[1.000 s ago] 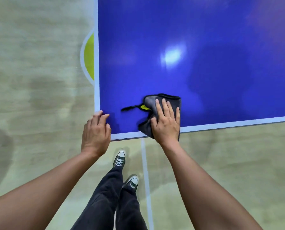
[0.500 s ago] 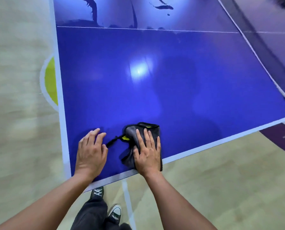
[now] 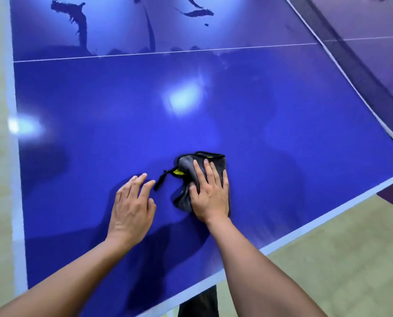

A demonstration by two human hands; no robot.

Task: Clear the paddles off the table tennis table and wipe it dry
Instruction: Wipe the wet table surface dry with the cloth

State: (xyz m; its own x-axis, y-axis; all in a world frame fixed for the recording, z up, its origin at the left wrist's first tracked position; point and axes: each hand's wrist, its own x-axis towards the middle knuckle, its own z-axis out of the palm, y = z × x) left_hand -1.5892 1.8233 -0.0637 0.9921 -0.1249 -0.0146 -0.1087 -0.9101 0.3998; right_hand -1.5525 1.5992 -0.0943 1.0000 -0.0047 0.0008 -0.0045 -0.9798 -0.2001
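The blue worktop point(image 3: 282, 133) is seen filling most of the view, and dark wet streaks point(image 3: 81, 26) are spread over its far part, beyond the thin white line. On the near half, a bunched dark grey cloth point(image 3: 186, 164) is pressed down by the right hand point(image 3: 210, 195), laid flat with straight fingers. The left hand point(image 3: 131, 207) is held palm down just beside it, released, with nothing grasped. A black strap point(image 3: 160, 183) is trailed from the cloth toward the left fingertips.

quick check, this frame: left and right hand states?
Left hand: open, fingers resting flat on the table, holding nothing.
Right hand: open, straight fingers pressing down on the dark cloth.
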